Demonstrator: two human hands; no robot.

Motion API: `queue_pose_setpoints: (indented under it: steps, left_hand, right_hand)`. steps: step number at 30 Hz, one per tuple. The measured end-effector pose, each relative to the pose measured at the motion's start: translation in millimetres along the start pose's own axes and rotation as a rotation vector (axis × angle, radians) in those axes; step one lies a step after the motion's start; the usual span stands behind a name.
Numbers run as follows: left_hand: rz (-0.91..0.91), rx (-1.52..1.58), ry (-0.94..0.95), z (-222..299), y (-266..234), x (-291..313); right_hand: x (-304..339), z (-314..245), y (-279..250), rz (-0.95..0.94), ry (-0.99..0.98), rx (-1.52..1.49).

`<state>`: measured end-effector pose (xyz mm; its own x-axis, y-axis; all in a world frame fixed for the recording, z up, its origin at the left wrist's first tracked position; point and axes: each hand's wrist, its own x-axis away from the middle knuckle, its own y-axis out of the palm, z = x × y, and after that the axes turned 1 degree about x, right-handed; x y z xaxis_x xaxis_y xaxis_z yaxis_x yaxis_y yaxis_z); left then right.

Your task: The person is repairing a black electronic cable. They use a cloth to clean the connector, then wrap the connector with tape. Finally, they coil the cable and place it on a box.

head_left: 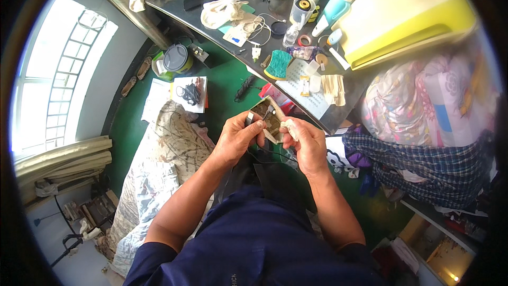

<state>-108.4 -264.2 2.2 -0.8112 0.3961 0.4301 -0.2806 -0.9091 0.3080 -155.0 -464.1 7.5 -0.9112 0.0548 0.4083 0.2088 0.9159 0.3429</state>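
Observation:
My left hand [239,136] is closed in a pinch on a thin black cable [269,162]. A small dark plug-like end [249,119] pokes up beside its thumb. To its right, my right hand [308,145] is closed on a crumpled off-white cloth or tissue [289,128], held between thumb and fingers. The cable loops below and between both hands. Just beyond them is an open brown cardboard box [260,108], partly covered by my fingers. A grey connector end [271,110] shows over the box; whether it belongs to the same cable, I cannot tell.
Ahead stands a dark cluttered desk [222,37] with a green sponge [278,64], bottles, white cords and a large yellow-and-cream container [407,21]. Bedding [402,106] is piled at right. On my left are a cloth-covered surface [169,143] and a lidded bucket [178,58].

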Motion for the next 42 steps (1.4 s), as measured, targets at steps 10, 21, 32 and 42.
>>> queue_pose_setpoints:
  steps: [10, 21, 32, 42]
  left_hand:
    - [-0.024, 0.061, -0.036, 5.3, 0.6, 0.6]
    - [0.010, 0.082, 0.010, -6.3, 5.2, -0.2]
    - [-0.028, -0.034, 0.126, -9.1, 11.9, 2.6]
    - [0.038, -0.425, 0.284, -5.2, 12.0, 6.2]
  right_hand:
    - [-9.9, -2.5, 19.0, -0.044, 0.081, -0.047]
    - [-17.7, 9.0, 24.5, 0.032, 0.033, -0.081]
    - [-12.9, 12.8, 34.8, -0.050, 0.110, -0.368]
    - [-10.0, 19.4, 36.1, 0.003, -0.201, 0.019]
